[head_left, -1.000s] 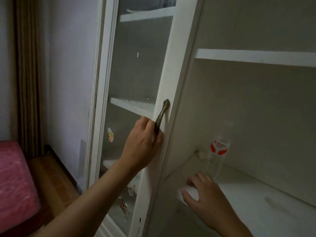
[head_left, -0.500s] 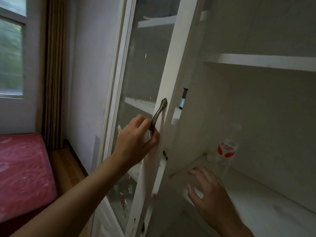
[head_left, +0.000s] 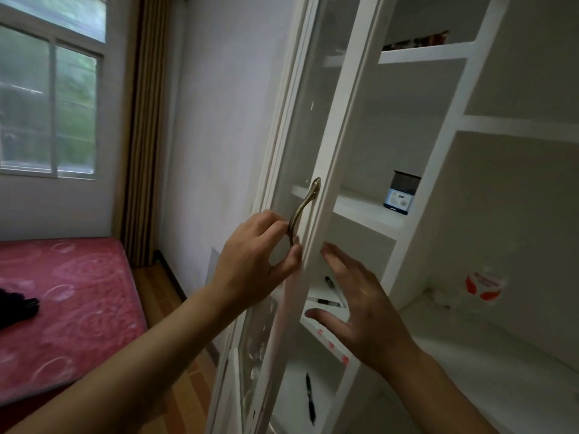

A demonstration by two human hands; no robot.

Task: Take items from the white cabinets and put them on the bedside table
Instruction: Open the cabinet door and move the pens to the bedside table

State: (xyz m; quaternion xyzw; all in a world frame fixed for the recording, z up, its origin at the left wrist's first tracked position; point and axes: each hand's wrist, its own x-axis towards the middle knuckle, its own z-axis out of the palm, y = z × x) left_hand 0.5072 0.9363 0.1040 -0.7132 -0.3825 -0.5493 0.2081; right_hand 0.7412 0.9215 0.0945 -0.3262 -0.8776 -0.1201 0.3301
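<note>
My left hand (head_left: 255, 261) grips the lower end of the brass handle (head_left: 304, 208) on the white cabinet's glass door (head_left: 329, 170), which stands swung wide. My right hand (head_left: 363, 311) is open with spread fingers, hovering just inside the door's edge in front of a shelf. Behind it lie two dark markers (head_left: 327, 300). A dark container with a blue label (head_left: 401, 192) stands on the shelf above. A black pen (head_left: 309, 396) lies on the lower shelf. A clear bottle with a red label (head_left: 484, 285) stands in the right compartment.
A bed with a pink patterned mattress (head_left: 62, 305) sits at the left, a black item (head_left: 18, 306) on it. A window (head_left: 47, 98) and striped curtain (head_left: 138, 136) stand behind. Wood floor (head_left: 163, 289) runs between bed and cabinet. Something dark lies on the top shelf (head_left: 416, 42).
The door has swung further open under my left hand, uncovering the left compartment's shelves. My right hand left the right shelf and moved left and up toward the door edge.
</note>
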